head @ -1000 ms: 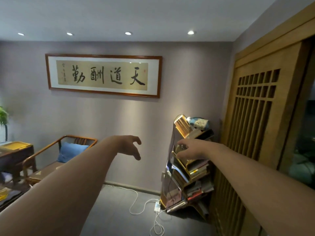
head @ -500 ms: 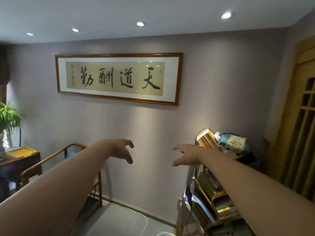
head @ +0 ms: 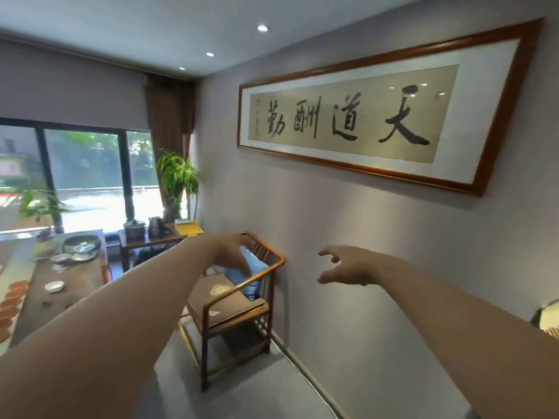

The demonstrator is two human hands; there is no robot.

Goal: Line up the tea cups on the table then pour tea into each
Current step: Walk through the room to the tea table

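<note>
Both my arms stretch out in front of me in mid-air. My left hand (head: 233,252) hangs over the wooden armchair, fingers apart and holding nothing. My right hand (head: 348,266) is level with it near the wall, fingers spread and empty. Far to the left stands the long wooden tea table (head: 72,285). On it sit a small white tea cup (head: 54,286), more white cups and saucers (head: 62,259) and a dark bowl (head: 81,242) with a lidded cup inside. Both hands are well away from the table.
A wooden armchair (head: 260,285) with a blue cushion (head: 252,273) stands against the wall below me. A side table (head: 160,237) by the window carries a kettle (head: 155,226) and a pot. Round orange coasters (head: 10,300) line the table's left side. A framed calligraphy (head: 372,125) hangs on the wall.
My view has swung left: the bookshelf and wooden screen have gone out of sight, and the window, tea table and armchair have come in. Both hands stay raised and empty.
</note>
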